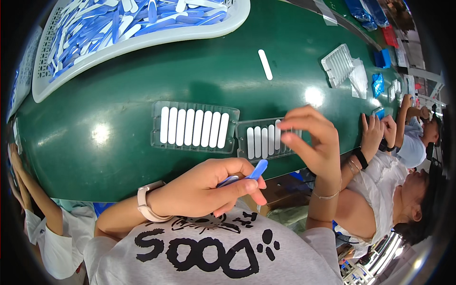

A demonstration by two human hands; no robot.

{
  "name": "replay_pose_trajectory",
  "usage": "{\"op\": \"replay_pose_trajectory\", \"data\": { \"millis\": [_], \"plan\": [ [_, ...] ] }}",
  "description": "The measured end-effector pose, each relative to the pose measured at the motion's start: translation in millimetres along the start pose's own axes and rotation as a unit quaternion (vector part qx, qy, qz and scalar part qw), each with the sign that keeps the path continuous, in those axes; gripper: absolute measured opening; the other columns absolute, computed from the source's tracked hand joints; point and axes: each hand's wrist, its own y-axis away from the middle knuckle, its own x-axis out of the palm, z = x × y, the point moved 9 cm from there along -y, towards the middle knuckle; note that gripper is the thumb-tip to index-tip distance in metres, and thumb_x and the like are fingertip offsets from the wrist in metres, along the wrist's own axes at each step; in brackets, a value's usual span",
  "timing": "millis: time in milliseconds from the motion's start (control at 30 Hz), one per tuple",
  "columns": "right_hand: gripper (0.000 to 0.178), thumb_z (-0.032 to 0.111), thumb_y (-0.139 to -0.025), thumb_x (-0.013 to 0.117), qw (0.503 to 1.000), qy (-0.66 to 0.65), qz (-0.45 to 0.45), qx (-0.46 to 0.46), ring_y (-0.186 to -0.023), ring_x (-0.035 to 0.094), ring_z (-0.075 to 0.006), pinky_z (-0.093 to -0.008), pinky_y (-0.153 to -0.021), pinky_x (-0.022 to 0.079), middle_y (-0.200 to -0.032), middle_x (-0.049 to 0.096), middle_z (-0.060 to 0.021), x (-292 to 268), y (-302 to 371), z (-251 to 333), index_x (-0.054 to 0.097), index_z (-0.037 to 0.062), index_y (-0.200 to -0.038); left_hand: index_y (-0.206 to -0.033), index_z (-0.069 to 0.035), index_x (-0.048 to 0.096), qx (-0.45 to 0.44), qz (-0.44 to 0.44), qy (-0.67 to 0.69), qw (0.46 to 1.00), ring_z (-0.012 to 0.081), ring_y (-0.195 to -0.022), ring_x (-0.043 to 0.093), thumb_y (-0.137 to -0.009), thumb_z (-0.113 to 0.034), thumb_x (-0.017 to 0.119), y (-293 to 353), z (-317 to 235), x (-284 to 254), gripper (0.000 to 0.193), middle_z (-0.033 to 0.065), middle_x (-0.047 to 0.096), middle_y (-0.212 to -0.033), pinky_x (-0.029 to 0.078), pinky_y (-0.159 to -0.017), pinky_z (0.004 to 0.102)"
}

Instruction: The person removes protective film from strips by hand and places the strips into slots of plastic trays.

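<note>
Where the left hand sits, low centre of the frame: fingers and thumb clamped on a glossy blue plastic strip with a rounded end; a second blue-and-white piece shows within the same grip. Right hand, right of centre: thumb and forefinger apart, tips at the white round-ended strips; contact cannot be told.

Writing: large black lettering and a black drawing on a pale grey shirt, lower centre.

Containers:
- Clear plastic tray, left of centre: eight white round-ended strips, side by side.
- Second clear plastic tray, centre, just beside the first: a row of white strips, partly behind the right hand.
- White perforated plastic basket, upper left: heaped blue and white strips.
- Clear ribbed tray, upper right, beside a white sheet.

Loose: one white strip, upper centre, on a green tabletop.
</note>
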Motion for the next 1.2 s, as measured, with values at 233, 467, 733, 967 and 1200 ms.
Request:
{"op": "replay_pose_trajectory", "data": {
  "millis": [233, 467, 733, 967, 1200],
  "plan": [
    [0.021, 0.003, -0.072, 0.074, 0.950, -0.276, 0.145, -0.030, -0.076, 0.062, -0.0217, -0.0319, -0.069, 0.047, -0.087, 0.068, -0.0098, 25.0, 7.3, 16.8, 0.069, 0.0004, -0.092, -0.091, -0.001, 0.059, -0.003, 0.021, -0.069, 0.997, 0.0019, -0.046, 0.043, -0.095, -0.019, 0.054, -2.4, -1.3, 3.0, 0.019, 0.0073, 0.067, -0.074, 0.033, -0.041, 0.0175],
    [0.009, 0.004, -0.073, 0.073, 0.897, -0.384, 0.144, -0.162, -0.070, 0.059, -0.0199, -0.0320, -0.067, 0.042, -0.083, 0.069, -0.0103, 11.8, 8.3, 35.2, 0.065, 0.0076, -0.078, -0.089, -0.004, 0.061, -0.037, 0.046, -0.024, 0.998, 0.0014, -0.047, 0.042, -0.093, -0.025, 0.059, -6.4, 2.0, 6.9, 0.021, -0.0005, 0.062, -0.066, 0.031, -0.042, 0.0193],
    [0.013, 0.011, -0.075, 0.073, 0.951, -0.241, 0.116, -0.157, -0.075, 0.059, -0.0216, -0.0329, -0.070, 0.046, -0.090, 0.066, -0.0069, 5.4, 1.0, 37.8, 0.071, 0.0046, -0.087, -0.089, -0.004, 0.060, -0.038, 0.016, 0.045, 0.998, 0.0014, -0.044, 0.041, -0.090, -0.022, 0.063, -12.2, -2.8, -0.9, 0.018, 0.0021, 0.060, -0.063, 0.029, -0.040, 0.0174],
    [0.015, 0.013, -0.069, 0.077, 0.921, -0.247, 0.121, -0.277, -0.071, 0.057, -0.0190, -0.0309, -0.065, 0.041, -0.094, 0.067, -0.0066, 8.0, 8.7, 52.6, 0.071, 0.0073, -0.082, -0.086, -0.003, 0.058, -0.034, 0.046, 0.066, 0.996, 0.0017, -0.043, 0.041, -0.091, -0.020, 0.062, -13.5, 2.2, 7.1, 0.018, 0.0040, 0.061, -0.064, 0.028, -0.039, 0.0182],
    [0.015, 0.015, -0.070, 0.078, 0.925, -0.227, 0.083, -0.293, -0.069, 0.057, -0.0192, -0.0287, -0.061, 0.037, -0.085, 0.070, -0.0079, 2.4, 16.3, 56.0, 0.072, 0.0044, -0.079, -0.083, -0.003, 0.051, -0.043, 0.046, 0.043, 0.997, 0.0023, -0.042, 0.038, -0.094, -0.016, 0.057, -14.9, 2.5, 7.9, 0.018, 0.0082, 0.061, -0.065, 0.027, -0.039, 0.0184]
  ]
}}
